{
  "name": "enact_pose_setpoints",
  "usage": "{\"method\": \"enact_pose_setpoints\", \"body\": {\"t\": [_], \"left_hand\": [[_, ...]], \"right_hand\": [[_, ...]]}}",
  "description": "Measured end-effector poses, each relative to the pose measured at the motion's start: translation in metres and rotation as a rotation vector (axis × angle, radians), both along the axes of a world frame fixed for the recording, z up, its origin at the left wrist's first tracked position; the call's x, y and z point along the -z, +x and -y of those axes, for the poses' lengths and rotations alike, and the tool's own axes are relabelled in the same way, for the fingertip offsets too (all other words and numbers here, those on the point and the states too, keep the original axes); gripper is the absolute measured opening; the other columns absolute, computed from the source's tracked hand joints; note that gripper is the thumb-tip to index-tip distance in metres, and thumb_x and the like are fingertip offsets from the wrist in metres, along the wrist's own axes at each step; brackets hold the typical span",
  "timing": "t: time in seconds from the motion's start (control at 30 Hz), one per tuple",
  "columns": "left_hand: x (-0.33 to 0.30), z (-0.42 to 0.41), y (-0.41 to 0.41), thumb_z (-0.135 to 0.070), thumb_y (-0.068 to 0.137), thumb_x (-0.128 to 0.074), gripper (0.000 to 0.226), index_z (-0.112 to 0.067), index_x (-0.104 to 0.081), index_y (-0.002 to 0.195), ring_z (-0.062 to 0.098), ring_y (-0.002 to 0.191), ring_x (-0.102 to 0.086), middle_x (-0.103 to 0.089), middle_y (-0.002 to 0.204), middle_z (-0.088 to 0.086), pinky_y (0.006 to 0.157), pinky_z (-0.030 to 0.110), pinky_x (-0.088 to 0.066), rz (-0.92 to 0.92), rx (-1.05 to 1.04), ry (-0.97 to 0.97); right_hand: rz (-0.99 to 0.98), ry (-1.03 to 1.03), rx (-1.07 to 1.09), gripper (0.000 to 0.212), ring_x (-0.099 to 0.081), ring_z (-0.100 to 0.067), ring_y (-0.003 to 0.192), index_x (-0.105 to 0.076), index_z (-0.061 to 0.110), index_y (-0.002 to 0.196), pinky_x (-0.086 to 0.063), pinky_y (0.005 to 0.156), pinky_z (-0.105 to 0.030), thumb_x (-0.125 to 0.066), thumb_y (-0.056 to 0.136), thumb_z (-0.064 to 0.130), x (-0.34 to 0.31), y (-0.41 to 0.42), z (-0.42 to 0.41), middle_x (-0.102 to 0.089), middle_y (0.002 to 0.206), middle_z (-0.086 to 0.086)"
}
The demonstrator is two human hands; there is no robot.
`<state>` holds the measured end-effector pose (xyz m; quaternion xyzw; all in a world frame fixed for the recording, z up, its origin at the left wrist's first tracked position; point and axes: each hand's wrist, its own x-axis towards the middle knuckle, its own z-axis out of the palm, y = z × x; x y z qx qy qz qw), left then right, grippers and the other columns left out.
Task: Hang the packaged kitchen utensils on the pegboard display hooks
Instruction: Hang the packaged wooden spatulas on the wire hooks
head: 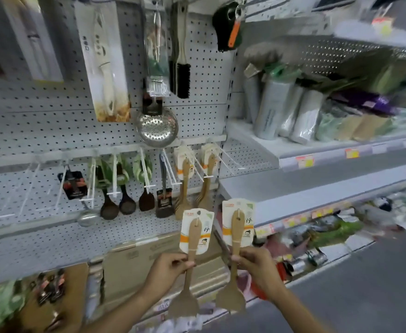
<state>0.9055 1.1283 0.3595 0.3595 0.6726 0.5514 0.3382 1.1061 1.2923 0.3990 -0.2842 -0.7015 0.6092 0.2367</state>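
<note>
Nearest the camera, the left hand [167, 266] pinches the handle of one carded wooden spatula [189, 267], and the right hand [253, 264] pinches a second carded wooden spatula [234, 258] just beside it; both are held upright, blades down, cards up, in front of the pegboard [41, 131]. Beyond, more wooden spatulas [185, 181] hang on white hooks [197, 169], beside dark ladles [109, 205]. Higher up hang a perforated steel skimmer [157, 127] and a black brush [182, 66].
</note>
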Motion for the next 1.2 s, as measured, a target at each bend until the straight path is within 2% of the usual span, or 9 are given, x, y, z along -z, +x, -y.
{"method": "enact_pose_setpoints", "body": {"t": [0.17,0.27,0.47,0.73,0.87,0.93,1.07,1.13,1.2], "left_hand": [[0.004,-0.029,0.014,-0.01,0.083,-0.076,0.014,-0.022,-0.081,0.084,0.014,0.083,-0.07,-0.077,0.087,0.007,0.078,0.031,-0.054,-0.008,-0.077,-0.012],[0.007,-0.044,0.009,-0.012,0.083,-0.076,0.013,-0.022,-0.081,0.088,0.021,0.09,-0.073,-0.078,0.091,0.003,0.088,0.041,-0.057,0.021,-0.121,-0.025],[0.008,-0.076,-0.014,-0.011,0.084,-0.074,0.019,-0.029,-0.081,0.087,0.021,0.094,-0.073,-0.078,0.093,0.002,0.092,0.045,-0.056,0.041,-0.134,-0.046],[0.014,-0.111,-0.032,-0.012,0.081,-0.077,0.021,-0.032,-0.081,0.087,0.014,0.093,-0.073,-0.078,0.092,-0.006,0.094,0.044,-0.055,0.003,-0.134,-0.082],[0.016,-0.116,-0.032,-0.011,0.08,-0.077,0.017,-0.024,-0.081,0.09,0.014,0.094,-0.073,-0.078,0.093,-0.004,0.094,0.045,-0.055,0.008,-0.147,-0.098],[0.021,-0.118,-0.032,-0.013,0.08,-0.077,0.014,-0.023,-0.081,0.089,0.015,0.093,-0.073,-0.078,0.091,-0.004,0.093,0.046,-0.055,-0.015,-0.162,-0.117],[0.025,-0.12,-0.028,-0.038,0.074,-0.08,0.021,-0.023,-0.081,0.088,0.017,0.092,-0.073,-0.078,0.09,-0.002,0.091,0.048,-0.055,-0.021,-0.203,-0.118],[0.028,-0.122,-0.024,-0.058,0.066,-0.079,0.041,-0.023,-0.081,0.087,0.021,0.092,-0.073,-0.078,0.09,0.002,0.09,0.049,-0.055,-0.001,-0.246,-0.116],[0.027,-0.127,-0.017,-0.05,0.068,-0.079,0.03,-0.026,-0.081,0.085,0.02,0.09,-0.073,-0.078,0.088,0.0,0.088,0.048,-0.056,-0.018,-0.277,-0.127]], "right_hand": [[0.028,-0.044,-0.043,0.024,-0.064,-0.021,0.074,-0.074,0.004,0.075,-0.055,0.074,-0.049,-0.081,0.076,0.027,0.018,0.002,-0.046,-0.068,0.075,-0.024],[0.064,-0.064,-0.061,0.009,-0.065,-0.021,0.075,-0.074,0.006,0.073,-0.056,0.077,-0.049,-0.074,0.082,0.004,0.025,-0.008,-0.067,-0.07,0.073,-0.011],[0.12,-0.061,-0.076,0.014,-0.07,-0.014,0.075,-0.076,0.008,0.077,-0.056,0.081,-0.045,-0.07,0.083,-0.003,0.028,-0.042,-0.103,-0.075,0.076,-0.004],[0.156,-0.03,-0.081,0.014,-0.066,-0.048,0.082,-0.078,0.01,0.077,-0.054,0.075,-0.057,-0.071,0.083,0.0,0.041,-0.069,-0.146,-0.075,0.08,-0.016],[0.192,-0.036,-0.094,0.013,-0.066,-0.031,0.069,-0.078,0.011,0.075,-0.055,0.071,-0.05,-0.072,0.083,0.002,0.052,-0.074,-0.165,-0.075,0.075,-0.011],[0.193,-0.044,-0.113,0.006,-0.061,-0.021,0.063,-0.076,0.006,0.075,-0.05,0.063,-0.043,-0.076,0.081,0.009,0.058,-0.077,-0.174,-0.073,0.072,-0.01],[0.2,-0.061,-0.144,0.051,-0.057,-0.018,0.064,-0.074,0.005,0.081,-0.046,0.063,-0.036,-0.084,0.061,0.051,0.074,-0.081,-0.202,-0.069,0.074,-0.023],[0.208,-0.073,-0.182,0.026,-0.064,-0.024,0.07,-0.076,0.007,0.078,-0.054,0.072,-0.045,-0.084,0.072,0.031,0.077,-0.084,-0.212,-0.072,0.076,-0.02],[0.195,-0.086,-0.224,0.003,-0.066,-0.026,0.075,-0.077,0.007,0.076,-0.055,0.079,-0.05,-0.077,0.08,0.007,0.076,-0.086,-0.221,-0.074,0.08,-0.018]]}}
